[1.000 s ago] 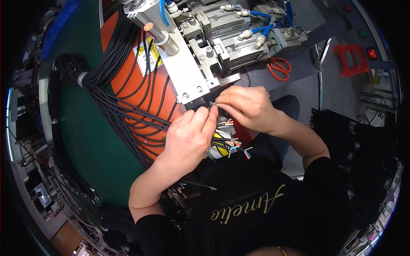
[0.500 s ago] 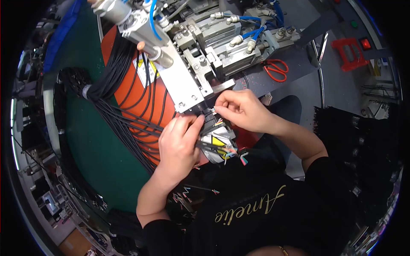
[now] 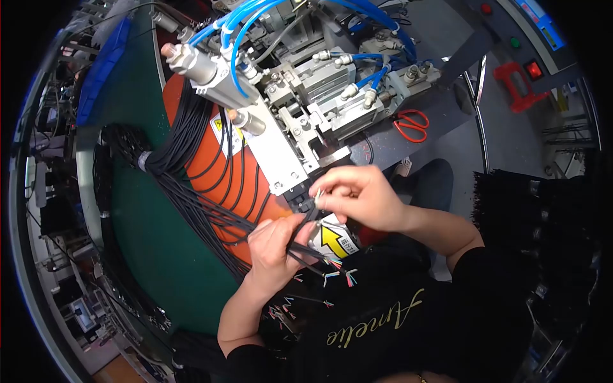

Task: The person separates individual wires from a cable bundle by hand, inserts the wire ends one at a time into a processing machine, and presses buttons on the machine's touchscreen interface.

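Note:
My left hand [image 3: 274, 246] is closed around several black cables [image 3: 303, 250], whose stripped ends fan out in coloured wires [image 3: 333, 262] below the fingers. My right hand [image 3: 364, 198] pinches the pale wire ends [image 3: 318, 196] of a black cable between thumb and forefinger. Both hands are close together, just in front of the black block [image 3: 297, 199] at the front of a metal pneumatic machine [image 3: 274, 156]. A white label with a yellow arrow [image 3: 332, 241] shows beneath the right hand.
A thick bundle of black cables [image 3: 185, 137] spreads over the orange surface [image 3: 220, 175] on the green mat [image 3: 143, 223]. Red-handled scissors [image 3: 412, 126] lie right of the machine. More black cables [image 3: 511, 217] hang at the right. Blue air hoses [image 3: 252, 14] arch above.
Both hands have drawn back slightly from the machine's front block. The right hand now lifts pale wire ends clear of it, and the label's arrow shows more. The view has shifted too.

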The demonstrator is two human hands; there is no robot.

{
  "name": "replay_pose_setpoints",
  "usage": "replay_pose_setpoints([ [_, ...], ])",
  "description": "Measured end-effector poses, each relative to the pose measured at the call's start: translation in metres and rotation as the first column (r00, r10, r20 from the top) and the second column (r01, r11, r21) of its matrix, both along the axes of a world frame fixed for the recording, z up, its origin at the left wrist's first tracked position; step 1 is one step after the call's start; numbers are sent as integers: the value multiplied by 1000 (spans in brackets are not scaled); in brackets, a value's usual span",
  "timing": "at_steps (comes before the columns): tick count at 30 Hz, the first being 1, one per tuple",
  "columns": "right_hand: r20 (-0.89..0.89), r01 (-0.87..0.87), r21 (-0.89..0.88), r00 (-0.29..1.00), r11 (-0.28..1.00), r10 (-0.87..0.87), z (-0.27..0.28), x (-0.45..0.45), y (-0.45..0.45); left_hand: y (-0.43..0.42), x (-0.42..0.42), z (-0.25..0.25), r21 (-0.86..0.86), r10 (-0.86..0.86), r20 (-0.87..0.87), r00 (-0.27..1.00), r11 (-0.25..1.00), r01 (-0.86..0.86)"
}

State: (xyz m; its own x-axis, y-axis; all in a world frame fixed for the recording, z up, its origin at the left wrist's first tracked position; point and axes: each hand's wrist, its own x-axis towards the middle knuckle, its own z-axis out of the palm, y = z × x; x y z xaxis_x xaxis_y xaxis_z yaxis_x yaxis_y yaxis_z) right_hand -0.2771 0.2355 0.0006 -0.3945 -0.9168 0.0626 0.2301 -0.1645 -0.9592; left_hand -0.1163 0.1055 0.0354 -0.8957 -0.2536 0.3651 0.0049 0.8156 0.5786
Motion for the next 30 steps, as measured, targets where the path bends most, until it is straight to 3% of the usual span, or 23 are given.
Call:
replay_pose_setpoints([
  [1, 335, -42, 73, 942, 996, 16, 1, 2, -2, 0, -2, 0, -14, -21, -37, 999, 1000, 21],
  [5, 591, -6, 28, 807, 1000, -12, -5, 5, -2, 1, -13, -3, 115, 10, -39, 999, 993, -6],
  [7, 502, -36, -14, 864, 999, 38, -7, 1, 2, 1, -13, -5, 201, 18, -30, 999, 979, -12],
  [9, 534, -72, -53, 841, 996, 89, -5, -1, 0, -2, -12, -10, 226, -5, -13, 1000, 974, 8],
  [12, 466, -154, -10, 874, 988, 141, -1, -5, 0, -4, -10, -11, 281, -37, 8, 999, 959, 33],
  [15, 239, -102, -129, 962, 986, 131, -13, -2, -2, -2, -14, -5, 149, -72, 2, 997, 986, 71],
  [16, -1, -73, -133, 997, 988, 74, -15, -2, -2, 4, -16, -10, 90, -52, -53, 997, 994, 57],
  [19, 6, 78, -138, 997, 987, -78, -11, 11, -1, 11, -19, 2, -91, -17, 4, 1000, 996, 17],
  [20, 75, 98, -148, 993, 984, -87, -13, 17, -1, 11, -19, 2, -50, -13, -8, 1000, 999, 13],
  [21, -170, 178, -195, 962, 964, -212, -11, 21, 0, 11, -21, 1, -12, -10, -21, 1000, 1000, 10],
  [23, -582, 284, -342, 685, 896, -439, -8, 26, -1, 10, -21, 2, 59, 10, -29, 1000, 998, -8],
  [24, -688, 257, -431, 527, 865, -499, -14, 26, -5, 10, -20, 3, 92, 26, -22, 999, 995, -24],
  [25, -737, 235, -409, 484, 882, -471, -18, 26, -4, 10, -18, 3, 128, 41, -13, 999, 991, -39],
  [27, -750, 208, -390, 494, 897, -440, -18, 22, 0, 9, -19, -3, 36, 7, -10, 1000, 999, -7],
  [29, -459, 157, -221, 854, 963, -244, -8, 13, 10, 10, -21, -2, -54, 5, -56, 998, 999, -8],
  [30, -230, 104, -127, 964, 987, -131, -10, 11, 10, 10, -21, -1, -64, -4, -44, 999, 998, 1],
])
